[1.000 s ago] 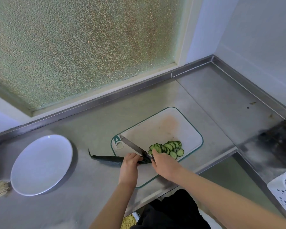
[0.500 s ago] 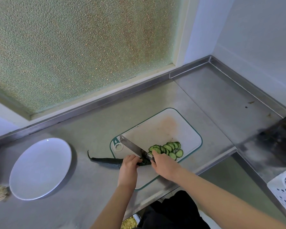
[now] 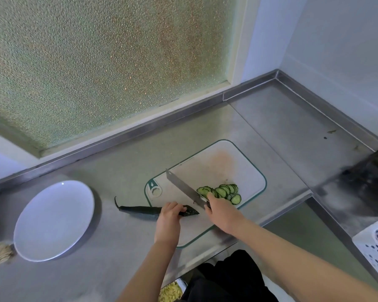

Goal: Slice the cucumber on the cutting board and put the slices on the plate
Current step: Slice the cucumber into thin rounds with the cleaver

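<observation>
Left grip (image 3: 169, 216), close to the bench's front edge, has its fingers curled over the cucumber (image 3: 138, 211) just behind the cut end. Right grip (image 3: 222, 212) is wrapped round the handle of the knife (image 3: 181, 186). The blade slants up toward the far left, with its heel right by the cut end; can't tell if it touches.

Main risk is the left fingertips sitting very near the blade's path. A stroke that drifts left, or a cucumber that rolls, likely means a nick.

Rolling looks plausible. The cut end is on the cutting board (image 3: 216, 166), while the stem half lies off it on bare bench (image 3: 118, 171), pointing at the plate. That leaves it bridging the board's rim, unevenly supported.

The board's near corner sits right at the front edge of the bench. Hard downward pressure there could shift or tip it.

The slices (image 3: 222, 191) are fanned on the board just beyond the right grip, toward its right rim. A knife sweep could knock some off onto the bench.

The plate (image 3: 52, 219) is toward the bench's left edge, well apart from the board, with nothing on it. That is a long carry, and wet slices may drop on the way.

A fair length of cucumber is uncut.
</observation>
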Motion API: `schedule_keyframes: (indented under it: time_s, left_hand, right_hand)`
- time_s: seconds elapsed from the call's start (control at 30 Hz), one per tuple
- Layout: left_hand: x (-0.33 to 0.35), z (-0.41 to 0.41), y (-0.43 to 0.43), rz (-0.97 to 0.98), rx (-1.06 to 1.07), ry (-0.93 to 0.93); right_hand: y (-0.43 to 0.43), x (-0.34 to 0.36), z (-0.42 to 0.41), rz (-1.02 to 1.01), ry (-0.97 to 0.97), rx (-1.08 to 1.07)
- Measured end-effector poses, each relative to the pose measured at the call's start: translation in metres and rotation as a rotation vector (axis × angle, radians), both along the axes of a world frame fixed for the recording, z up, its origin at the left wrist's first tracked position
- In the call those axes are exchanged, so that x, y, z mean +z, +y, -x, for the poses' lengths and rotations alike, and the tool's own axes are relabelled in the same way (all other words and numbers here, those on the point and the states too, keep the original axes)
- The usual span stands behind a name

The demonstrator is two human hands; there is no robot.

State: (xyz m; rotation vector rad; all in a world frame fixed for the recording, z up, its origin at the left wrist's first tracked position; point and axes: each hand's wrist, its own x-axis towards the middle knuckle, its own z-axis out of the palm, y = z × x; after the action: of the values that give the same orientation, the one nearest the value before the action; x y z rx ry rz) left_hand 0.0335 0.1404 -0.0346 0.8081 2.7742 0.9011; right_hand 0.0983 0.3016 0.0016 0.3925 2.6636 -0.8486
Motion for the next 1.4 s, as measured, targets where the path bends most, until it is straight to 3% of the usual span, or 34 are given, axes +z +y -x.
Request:
schedule_keyframes:
  time_s: [0.4, 1.1, 1.4]
  left_hand:
    - [-0.001, -0.002, -0.001, 0.021, 0.009, -0.025]
    - [-0.007, 0.0, 0.0, 0.009, -0.011, -0.009]
    - [-0.009, -0.001, 0.0, -0.014, -0.012, 0.013]
  right_hand:
    - [-0.001, 0.015, -0.018, 0.106, 0.025, 0.039]
    - [-0.021, 0.017, -0.011, -0.194, 0.033, 0.158]
    - [-0.021, 0.015, 0.004, -0.112, -0.002, 0.159]
